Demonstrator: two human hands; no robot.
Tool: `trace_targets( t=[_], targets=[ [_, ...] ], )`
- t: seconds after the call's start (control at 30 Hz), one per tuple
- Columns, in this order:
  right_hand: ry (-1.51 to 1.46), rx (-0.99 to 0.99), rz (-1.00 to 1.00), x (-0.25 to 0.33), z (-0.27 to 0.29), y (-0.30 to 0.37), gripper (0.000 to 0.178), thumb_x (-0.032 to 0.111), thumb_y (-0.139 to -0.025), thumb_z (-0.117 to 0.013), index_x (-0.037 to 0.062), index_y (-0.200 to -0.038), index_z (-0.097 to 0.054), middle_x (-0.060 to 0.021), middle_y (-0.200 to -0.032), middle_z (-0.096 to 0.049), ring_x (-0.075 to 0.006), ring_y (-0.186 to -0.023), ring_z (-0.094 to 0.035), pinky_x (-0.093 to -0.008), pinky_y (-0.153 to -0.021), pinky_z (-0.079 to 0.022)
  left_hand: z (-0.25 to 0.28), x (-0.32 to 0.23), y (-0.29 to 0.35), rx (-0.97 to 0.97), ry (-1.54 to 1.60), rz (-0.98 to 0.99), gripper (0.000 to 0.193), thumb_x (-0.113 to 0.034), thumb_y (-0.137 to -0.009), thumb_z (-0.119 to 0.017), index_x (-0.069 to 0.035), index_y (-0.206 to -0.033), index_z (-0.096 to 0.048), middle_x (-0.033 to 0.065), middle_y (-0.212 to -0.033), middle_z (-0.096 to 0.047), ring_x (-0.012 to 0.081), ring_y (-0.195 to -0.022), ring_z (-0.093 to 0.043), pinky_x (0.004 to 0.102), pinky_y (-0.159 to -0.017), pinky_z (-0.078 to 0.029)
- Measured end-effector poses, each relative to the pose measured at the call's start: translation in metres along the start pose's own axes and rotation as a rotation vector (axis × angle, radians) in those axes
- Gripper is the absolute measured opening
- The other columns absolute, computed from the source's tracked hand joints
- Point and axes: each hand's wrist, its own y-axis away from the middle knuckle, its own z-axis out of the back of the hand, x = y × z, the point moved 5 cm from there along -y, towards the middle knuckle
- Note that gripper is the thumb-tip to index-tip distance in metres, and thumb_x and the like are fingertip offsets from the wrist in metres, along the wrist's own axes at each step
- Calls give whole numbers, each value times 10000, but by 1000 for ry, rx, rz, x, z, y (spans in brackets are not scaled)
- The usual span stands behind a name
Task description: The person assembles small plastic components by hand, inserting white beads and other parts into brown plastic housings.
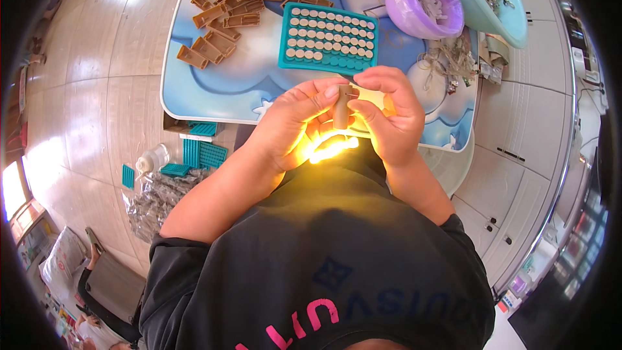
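Note:
My left hand (295, 120) is closed on a small brown plastic casing (342, 109), held upright in front of my body. The fingers of my right hand (392, 113) are curled at the casing's right side, thumb and forefinger close to it. A thin metallic bit shows between those fingertips; what they grip is too small to make out. Just beyond my hands lies a teal tray (283, 58) with rows of round, pale discs (319, 35). Several pockets in its nearest row hold no disc. Under my hands a bright yellow light (334, 149) glows.
Brown casings (223, 32) are heaped at the table's far left. A purple bowl (395, 16) of pale parts and a light-teal basin (515, 23) stand far right, near loose wiry parts (453, 58). Teal trays (207, 154) and plastic bags (159, 201) lie left on the floor.

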Motion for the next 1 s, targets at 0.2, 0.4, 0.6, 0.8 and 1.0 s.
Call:
trace_targets(
  t=[0.2, 0.4, 0.6, 0.8, 1.0],
  targets=[
    [83, 2, 93, 3, 2, 0, 95, 1, -756, -672, 20, -820, -605, -93, -856, -599, -208, -760, -587, -275, -678, -470, -2, -2, -2, 73, 3, -25, 255, -253, -902, -565, -30, -1025, -585, 53, -912, -612, 152, -854, -603, 300, -783, -512],
    [152, -15, 163, 7, -5, 1, 78, 4, -788, -642, 14, -834, -579, -105, -843, -594, -216, -728, -582, -288, -655, -478, -5, -3, -2, 20, -27, -32, 226, -235, -919, -539, -26, -985, -591, 27, -856, -597, 115, -810, -584, 245, -742, -494],
    [170, 16, 182, 11, -5, -3, 94, -11, -779, -648, 7, -835, -575, -112, -820, -598, -223, -706, -587, -286, -627, -479, 3, -3, -2, -74, -27, -75, 217, -203, -916, -547, -23, -1027, -594, 46, -911, -626, 113, -789, -595, 236, -735, -503],
    [180, -2, 200, 11, -4, -2, 95, -20, -773, -648, 8, -826, -574, -118, -817, -596, -229, -699, -586, -291, -614, -479, 3, -1, -4, 19, -61, -63, 218, -200, -919, -540, -16, -1023, -591, 60, -911, -628, 119, -790, -597, 242, -736, -509],
    [220, 63, 137, 8, -5, -7, 75, 9, -799, -628, 1, -851, -575, -120, -815, -593, -238, -697, -588, -298, -615, -481, 3, -1, -5, -34, -61, -75, 206, -196, -929, -523, -18, -996, -600, 54, -880, -622, 120, -803, -595, 258, -762, -510]
  ],
)
